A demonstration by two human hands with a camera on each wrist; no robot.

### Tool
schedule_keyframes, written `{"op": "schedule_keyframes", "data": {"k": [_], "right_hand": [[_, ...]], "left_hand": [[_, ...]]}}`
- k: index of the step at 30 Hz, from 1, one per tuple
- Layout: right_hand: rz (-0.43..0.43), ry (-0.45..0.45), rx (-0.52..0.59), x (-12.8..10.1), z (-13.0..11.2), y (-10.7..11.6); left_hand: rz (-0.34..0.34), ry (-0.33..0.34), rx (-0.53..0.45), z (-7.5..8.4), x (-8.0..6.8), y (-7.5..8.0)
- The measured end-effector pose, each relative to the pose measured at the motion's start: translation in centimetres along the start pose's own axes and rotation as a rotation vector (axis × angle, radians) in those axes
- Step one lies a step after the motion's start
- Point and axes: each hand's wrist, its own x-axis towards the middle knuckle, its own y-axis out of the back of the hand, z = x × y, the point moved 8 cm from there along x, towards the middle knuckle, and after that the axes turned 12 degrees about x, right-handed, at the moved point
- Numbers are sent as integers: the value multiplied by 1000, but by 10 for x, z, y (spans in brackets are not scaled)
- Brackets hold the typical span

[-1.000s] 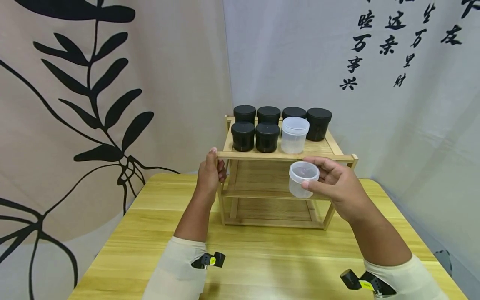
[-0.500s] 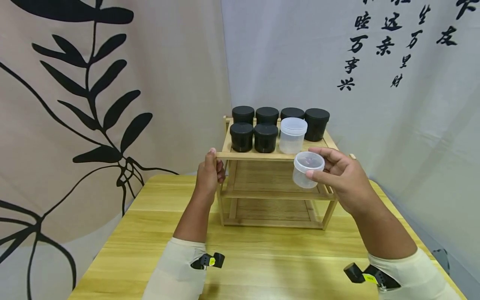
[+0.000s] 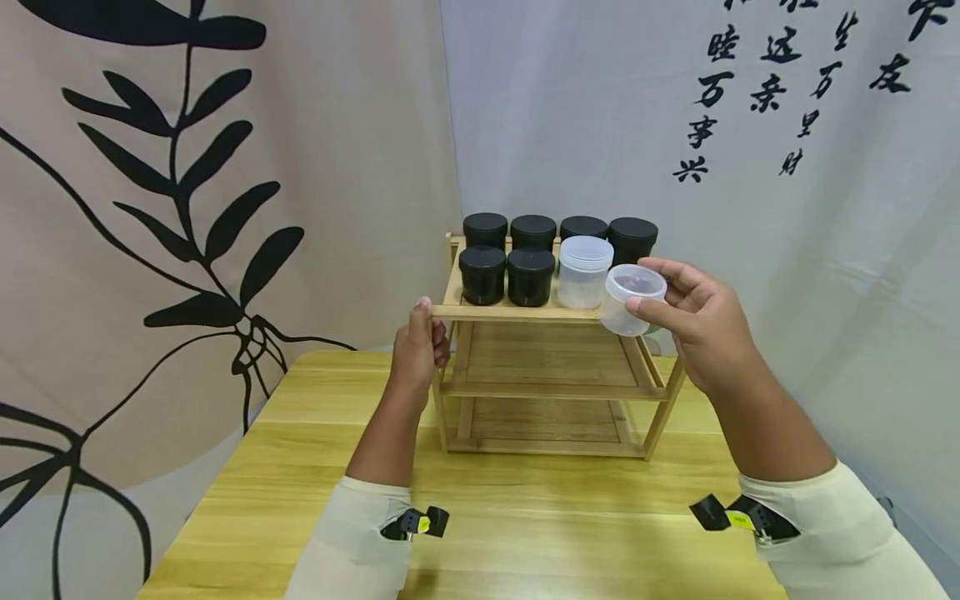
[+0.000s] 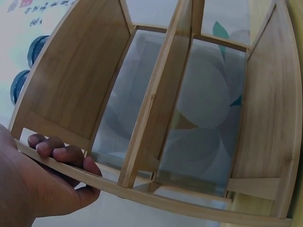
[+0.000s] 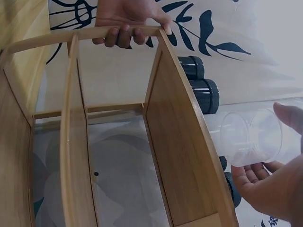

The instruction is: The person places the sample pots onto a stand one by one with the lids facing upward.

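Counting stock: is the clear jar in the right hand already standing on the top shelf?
No, the right hand holds the clear jar in the air beside the top shelf.

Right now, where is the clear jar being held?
In the head view, the right hand holds the clear jar at the rack's top-right front edge, beside another clear jar.

A small round jar of clear, smooth plastic (image 3: 632,298), faintly frosted and lightly glossy, sits in the fingers (image 3: 651,312) of the right hand (image 3: 701,327) at the top tier of a pale three-tier bamboo-wood rack (image 3: 552,385), whose slats look smooth with a satin finish. On that top tier stand round black jars (image 3: 482,273) of matt plastic and a second translucent plastic jar (image 3: 584,271). Below the rack, the yellow wooden surface (image 3: 525,508) shows straight grain and a soft sheen. Behind the rack hang matt printed cloth backdrops (image 3: 225,167).
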Motion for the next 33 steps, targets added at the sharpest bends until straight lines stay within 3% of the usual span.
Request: {"op": "schedule_keyframes", "data": {"k": [8,21,33], "right_hand": [[39,7,43,13,-8,-1],[273,-19,-2,27,-8,18],[283,-62,-71,31,-1,20]], "left_hand": [[5,10,-8,-1,1,1],[-15,-8,-13,1,1,-2],[-24,-9,-1,1,1,-2]]}}
